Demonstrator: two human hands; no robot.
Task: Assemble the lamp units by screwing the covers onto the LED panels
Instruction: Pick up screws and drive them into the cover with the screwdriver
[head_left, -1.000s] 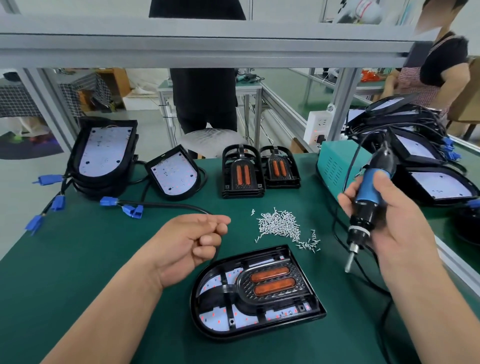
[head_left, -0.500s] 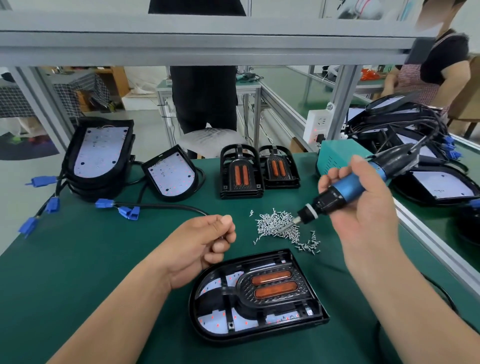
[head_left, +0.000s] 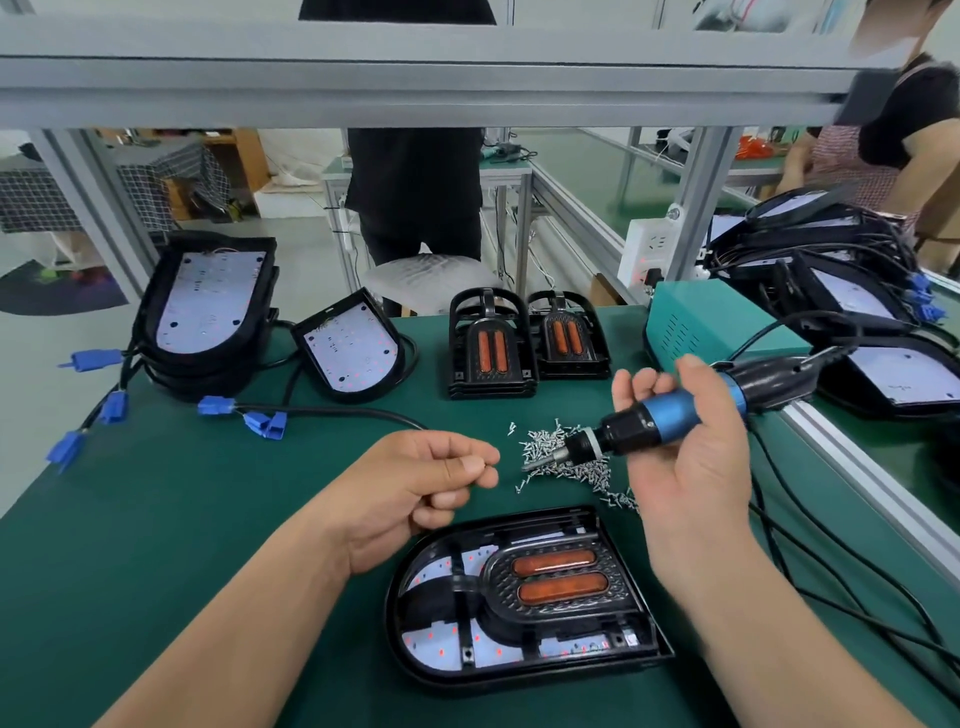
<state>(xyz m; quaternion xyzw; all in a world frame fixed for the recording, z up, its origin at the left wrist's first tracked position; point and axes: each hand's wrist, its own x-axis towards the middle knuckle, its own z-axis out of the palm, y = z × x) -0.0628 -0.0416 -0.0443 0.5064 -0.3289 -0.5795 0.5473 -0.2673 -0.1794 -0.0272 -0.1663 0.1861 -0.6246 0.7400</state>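
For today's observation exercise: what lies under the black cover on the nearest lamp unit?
A white LED panel with red dots shows through openings in the black cover. Its middle, beneath the orange lenses, is hidden.

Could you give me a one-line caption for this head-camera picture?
Right hand points an electric screwdriver at the screw pile; left hand hovers curled near the covered lamp unit.

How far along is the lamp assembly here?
Done: a black ribbed cover with two orange lenses sits on the near white LED panel. In hand: the right hand grips a blue-and-black electric screwdriver, tip at the pile of silver screws; the left hand is curled beside it, contents unclear. Left: driving screws; bare white panels and spare black covers wait behind.
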